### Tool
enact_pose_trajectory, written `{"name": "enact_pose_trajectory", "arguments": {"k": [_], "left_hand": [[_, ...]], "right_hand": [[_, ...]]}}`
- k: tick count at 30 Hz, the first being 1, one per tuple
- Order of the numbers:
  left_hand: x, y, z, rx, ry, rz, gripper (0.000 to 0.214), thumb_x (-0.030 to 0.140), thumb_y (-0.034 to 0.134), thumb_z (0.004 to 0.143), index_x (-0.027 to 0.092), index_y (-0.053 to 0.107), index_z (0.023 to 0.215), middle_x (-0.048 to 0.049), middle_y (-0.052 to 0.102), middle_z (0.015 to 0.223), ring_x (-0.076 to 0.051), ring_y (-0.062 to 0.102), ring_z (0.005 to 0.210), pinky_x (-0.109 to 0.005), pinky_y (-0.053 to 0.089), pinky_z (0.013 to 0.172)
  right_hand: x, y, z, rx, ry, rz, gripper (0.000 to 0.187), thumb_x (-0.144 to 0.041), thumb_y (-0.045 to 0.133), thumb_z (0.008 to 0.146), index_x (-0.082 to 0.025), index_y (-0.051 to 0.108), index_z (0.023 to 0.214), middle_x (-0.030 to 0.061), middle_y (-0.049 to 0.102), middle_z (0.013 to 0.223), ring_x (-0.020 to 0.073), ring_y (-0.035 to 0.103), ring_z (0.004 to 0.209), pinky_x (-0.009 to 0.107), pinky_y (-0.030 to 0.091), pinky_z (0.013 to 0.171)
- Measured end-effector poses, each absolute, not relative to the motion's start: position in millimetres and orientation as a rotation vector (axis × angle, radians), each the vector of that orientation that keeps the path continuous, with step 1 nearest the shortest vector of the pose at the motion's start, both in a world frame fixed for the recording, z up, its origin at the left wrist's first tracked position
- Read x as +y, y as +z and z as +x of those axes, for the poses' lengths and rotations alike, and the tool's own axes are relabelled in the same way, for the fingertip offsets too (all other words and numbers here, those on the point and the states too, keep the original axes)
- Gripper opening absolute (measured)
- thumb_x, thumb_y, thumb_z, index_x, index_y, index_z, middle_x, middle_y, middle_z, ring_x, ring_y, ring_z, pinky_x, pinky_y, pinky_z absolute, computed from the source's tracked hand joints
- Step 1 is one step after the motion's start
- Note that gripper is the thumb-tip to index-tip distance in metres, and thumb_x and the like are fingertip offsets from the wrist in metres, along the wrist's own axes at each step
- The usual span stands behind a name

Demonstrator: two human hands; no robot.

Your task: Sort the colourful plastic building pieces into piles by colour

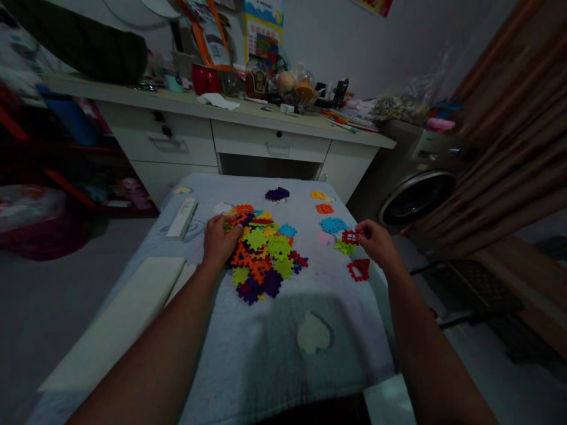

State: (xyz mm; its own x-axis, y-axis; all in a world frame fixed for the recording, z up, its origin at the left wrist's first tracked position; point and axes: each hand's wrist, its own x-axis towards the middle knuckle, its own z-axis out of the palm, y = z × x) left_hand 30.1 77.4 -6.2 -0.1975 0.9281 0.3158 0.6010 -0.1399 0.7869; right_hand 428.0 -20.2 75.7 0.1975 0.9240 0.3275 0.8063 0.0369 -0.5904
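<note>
A heap of flat, toothed plastic pieces in orange, lime green, purple, yellow and blue lies on the cloth-covered table. At its left edge rests my left hand, fingers curled and thumb over the pieces; what it grips is hidden. My right hand pinches a red window-shaped piece between thumb and fingertips, just above some green pieces. Nearer to me lies a red open-framed piece. Beyond are blue pieces, an orange piece and yellow pieces.
Purple pieces form a small group near the table's far edge. To the left are a white narrow box and a long white board. A cluttered white desk stands behind, with a washing machine at right.
</note>
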Motion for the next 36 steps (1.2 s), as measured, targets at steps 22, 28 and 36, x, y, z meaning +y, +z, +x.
{"name": "enact_pose_trajectory", "arguments": {"k": [22, 28, 36], "left_hand": [[80, -10, 28, 1.775, 1.291, 1.710, 0.026, 0.036, 0.062, 0.076, 0.024, 0.065, 0.099, -0.0088, 0.055, 0.117, -0.030, 0.050, 0.124, -0.046, 0.038, 0.111], [81, -11, 29, 1.786, 1.283, 1.677, 0.027, 0.037, 0.063, 0.076, 0.024, 0.065, 0.099, -0.0088, 0.055, 0.117, -0.029, 0.051, 0.121, -0.046, 0.039, 0.110], [80, -9, 29, 1.780, 1.278, 1.694, 0.028, 0.038, 0.062, 0.076, 0.024, 0.064, 0.099, -0.0075, 0.056, 0.115, -0.028, 0.052, 0.120, -0.043, 0.039, 0.110]], "right_hand": [[-100, 21, 431, -1.900, -0.156, -2.005, 0.023, -0.035, 0.058, 0.081, -0.019, 0.065, 0.095, 0.0115, 0.064, 0.097, 0.0262, 0.057, 0.092, 0.040, 0.043, 0.086], [-97, 10, 429, -1.954, -0.093, -2.039, 0.041, -0.041, 0.059, 0.084, -0.018, 0.065, 0.118, 0.0163, 0.057, 0.130, 0.0313, 0.052, 0.119, 0.046, 0.040, 0.099], [-93, 11, 429, -1.985, -0.079, -2.071, 0.030, -0.038, 0.060, 0.083, -0.021, 0.068, 0.107, 0.0139, 0.062, 0.118, 0.0293, 0.057, 0.109, 0.044, 0.041, 0.096]]}}
